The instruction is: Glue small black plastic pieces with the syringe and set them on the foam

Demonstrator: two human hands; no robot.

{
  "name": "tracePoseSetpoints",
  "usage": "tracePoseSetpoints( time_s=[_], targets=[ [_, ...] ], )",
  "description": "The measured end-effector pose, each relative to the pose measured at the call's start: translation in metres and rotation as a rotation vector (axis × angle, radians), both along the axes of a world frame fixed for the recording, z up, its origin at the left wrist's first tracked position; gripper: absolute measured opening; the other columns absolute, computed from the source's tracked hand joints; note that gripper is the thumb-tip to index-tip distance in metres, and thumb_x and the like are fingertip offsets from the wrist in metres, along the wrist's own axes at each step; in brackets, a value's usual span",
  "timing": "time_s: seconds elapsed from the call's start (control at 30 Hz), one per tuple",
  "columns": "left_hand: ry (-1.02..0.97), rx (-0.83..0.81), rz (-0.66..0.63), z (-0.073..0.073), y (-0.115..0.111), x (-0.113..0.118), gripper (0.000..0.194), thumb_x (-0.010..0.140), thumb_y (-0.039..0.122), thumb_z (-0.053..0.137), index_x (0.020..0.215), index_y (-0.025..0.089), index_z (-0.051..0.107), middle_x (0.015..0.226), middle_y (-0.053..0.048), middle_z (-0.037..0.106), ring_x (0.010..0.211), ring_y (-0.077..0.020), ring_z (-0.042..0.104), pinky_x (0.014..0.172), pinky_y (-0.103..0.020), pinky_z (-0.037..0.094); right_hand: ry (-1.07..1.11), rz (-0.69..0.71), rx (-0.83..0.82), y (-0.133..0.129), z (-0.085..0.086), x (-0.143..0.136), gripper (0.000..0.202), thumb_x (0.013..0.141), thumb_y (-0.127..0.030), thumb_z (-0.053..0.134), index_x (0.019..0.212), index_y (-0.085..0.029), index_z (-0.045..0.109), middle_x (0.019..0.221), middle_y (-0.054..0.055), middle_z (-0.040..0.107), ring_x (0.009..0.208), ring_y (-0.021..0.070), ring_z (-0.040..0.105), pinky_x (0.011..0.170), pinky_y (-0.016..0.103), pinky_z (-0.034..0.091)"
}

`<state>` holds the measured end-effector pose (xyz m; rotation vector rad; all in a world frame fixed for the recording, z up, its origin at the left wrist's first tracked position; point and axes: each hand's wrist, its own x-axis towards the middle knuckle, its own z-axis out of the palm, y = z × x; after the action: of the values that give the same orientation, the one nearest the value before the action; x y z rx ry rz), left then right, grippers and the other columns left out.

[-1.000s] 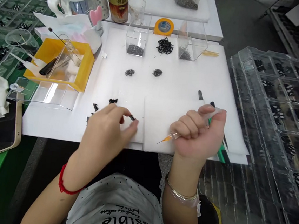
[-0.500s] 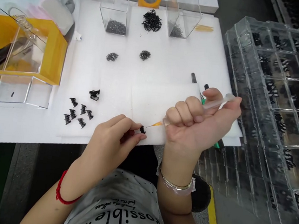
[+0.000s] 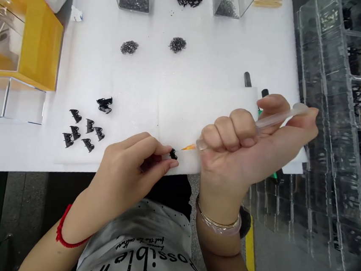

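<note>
Left hand (image 3: 133, 165) pinches a small black clip (image 3: 173, 154) at the mat's near edge. Right hand (image 3: 245, 152) grips a dropper (image 3: 264, 122); its orange tip has closed in, now touching the clip, indicating application underway.

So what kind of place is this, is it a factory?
Probably a small-parts assembly bench in a workshop or factory. Tiny black plastic clips lie in a group on a white foam mat, clear plastic compartment trays hold more black parts, and the right hand grips a clear orange-tipped syringe applicator.

Left hand (image 3: 133, 161) pinches a black clip (image 3: 173, 154); right hand (image 3: 245, 152) holds a syringe (image 3: 265, 121).
</note>
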<state>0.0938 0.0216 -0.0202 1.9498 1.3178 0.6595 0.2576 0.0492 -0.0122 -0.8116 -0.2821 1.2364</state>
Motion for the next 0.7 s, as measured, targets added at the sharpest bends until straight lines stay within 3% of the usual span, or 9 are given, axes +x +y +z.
tracePoseSetpoints(
  time_s=[0.13, 0.33, 0.57, 0.7],
  targets=[
    [0.006, -0.008, 0.01, 0.0, -0.0001, 0.0008, 0.007, 0.08, 0.018, 0.071, 0.08, 0.016, 0.064, 0.07, 0.004, 0.064, 0.053, -0.0051, 0.056, 0.049, -0.018, 0.045, 0.006, 0.017, -0.011, -0.0002, 0.0011, -0.0006, 0.066, 0.094, -0.06, 0.007, 0.064, -0.023, 0.053, 0.037, -0.009, 0.013, 0.032, 0.0066, 0.008, 0.034, 0.021, 0.011],
    [0.013, 0.0, 0.007, 0.0005, -0.0002, 0.0007, 0.008, 0.08, 0.019, 0.07, 0.078, 0.017, 0.063, 0.071, 0.004, 0.066, 0.052, -0.0059, 0.055, 0.049, -0.019, 0.046, -0.048, -0.002, 0.018, -0.0009, -0.0032, -0.0005, 0.059, 0.094, -0.06, 0.015, 0.066, -0.023, 0.052, 0.039, -0.009, 0.014, 0.031, 0.0061, 0.01, 0.034, 0.02, 0.011],
    [0.011, 0.009, 0.015, -0.0006, -0.0009, 0.0023, 0.009, 0.08, 0.019, 0.07, 0.076, 0.017, 0.062, 0.07, 0.003, 0.065, 0.051, -0.0063, 0.055, 0.048, -0.02, 0.046, 0.021, 0.017, 0.026, -0.0023, 0.0005, -0.002, 0.068, 0.095, -0.059, 0.006, 0.063, -0.022, 0.054, 0.039, -0.008, 0.014, 0.032, 0.006, 0.01, 0.034, 0.019, 0.015],
    [-0.012, 0.021, 0.004, -0.001, -0.0007, 0.0022, 0.01, 0.079, 0.019, 0.07, 0.075, 0.017, 0.061, 0.07, 0.003, 0.065, 0.05, -0.0066, 0.054, 0.047, -0.021, 0.045, 0.044, -0.03, 0.142, -0.0011, -0.0056, -0.0037, 0.06, 0.091, -0.067, 0.026, 0.064, -0.021, 0.055, 0.039, -0.01, 0.013, 0.033, 0.0047, 0.006, 0.033, 0.018, 0.011]
  ],
)
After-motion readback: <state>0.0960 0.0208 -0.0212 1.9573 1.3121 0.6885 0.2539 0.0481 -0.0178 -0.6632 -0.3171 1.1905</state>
